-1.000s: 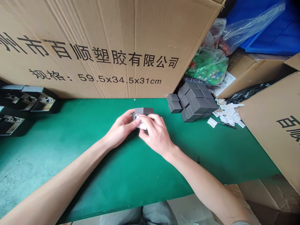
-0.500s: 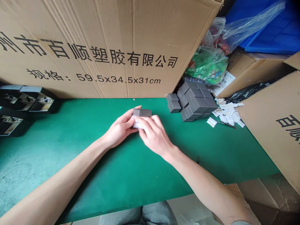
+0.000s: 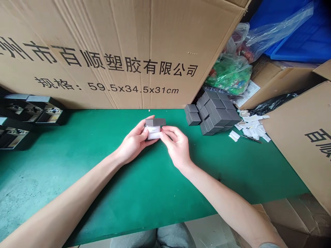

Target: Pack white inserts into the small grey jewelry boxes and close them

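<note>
A small dark grey box (image 3: 155,122) is held over the green table by my left hand (image 3: 133,140), its fingers behind and thumb in front. Below the box's grey top edge shows a folded white card (image 3: 154,133), crossed by a horizontal line. My right hand (image 3: 176,143) pinches the card's right end between thumb and fingers. How deep the card sits in the box I cannot tell. To the right stands a stack of similar grey boxes (image 3: 218,112), and beside it lies a pile of white cards (image 3: 254,125).
A large carton (image 3: 103,31) walls off the back of the green table (image 3: 124,199). Black open-fronted cases (image 3: 49,113) stand at the left. Another carton (image 3: 305,137) borders the right. Behind the stack are plastic bags (image 3: 231,74) and a blue bin (image 3: 300,44).
My right hand has drawn back to the right from the front of the white card to its right end, baring more of it. My left hand keeps its hold on the box.
</note>
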Available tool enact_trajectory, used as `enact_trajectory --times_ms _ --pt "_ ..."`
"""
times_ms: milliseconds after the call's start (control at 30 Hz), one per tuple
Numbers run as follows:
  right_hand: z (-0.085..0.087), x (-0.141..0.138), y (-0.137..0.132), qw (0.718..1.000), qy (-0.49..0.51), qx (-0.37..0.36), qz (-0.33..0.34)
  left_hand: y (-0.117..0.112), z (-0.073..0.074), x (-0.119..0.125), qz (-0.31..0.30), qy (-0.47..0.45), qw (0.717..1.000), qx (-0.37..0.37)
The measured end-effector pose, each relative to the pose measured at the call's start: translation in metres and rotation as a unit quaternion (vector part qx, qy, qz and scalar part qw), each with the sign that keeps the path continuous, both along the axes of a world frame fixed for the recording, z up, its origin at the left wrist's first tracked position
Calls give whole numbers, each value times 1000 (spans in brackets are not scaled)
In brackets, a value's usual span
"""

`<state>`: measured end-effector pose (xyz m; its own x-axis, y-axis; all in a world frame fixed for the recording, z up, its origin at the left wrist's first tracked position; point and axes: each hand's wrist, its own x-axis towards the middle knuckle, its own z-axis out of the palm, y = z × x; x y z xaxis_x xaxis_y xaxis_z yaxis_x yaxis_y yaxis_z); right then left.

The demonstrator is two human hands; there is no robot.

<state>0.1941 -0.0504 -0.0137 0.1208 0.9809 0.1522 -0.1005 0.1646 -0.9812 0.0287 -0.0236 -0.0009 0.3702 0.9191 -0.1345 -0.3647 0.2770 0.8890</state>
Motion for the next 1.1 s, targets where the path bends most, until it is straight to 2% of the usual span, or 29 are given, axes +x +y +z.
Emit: enact_trajectory --times_ms 67,167,367,600,867,1100 --pt "1 -2 1 998 42 -47 -2 -1 -1 0 -6 -2 1000 5" --pt "2 -2 1 995 65 -71 9 -2 -2 1 -16 0 1000 10" --pt "2 0 1 997 20 -73 5 -2 -4 0 -30 6 999 28" --pt "2 1 3 993 85 -77 11 -3 -10 0 -40 32 996 74" --pt "5 3 6 991 85 -108 -1 -2 -10 -1 -37 63 988 134" --pt "7 1 5 993 70 -100 -9 -4 -11 3 -52 19 992 117"
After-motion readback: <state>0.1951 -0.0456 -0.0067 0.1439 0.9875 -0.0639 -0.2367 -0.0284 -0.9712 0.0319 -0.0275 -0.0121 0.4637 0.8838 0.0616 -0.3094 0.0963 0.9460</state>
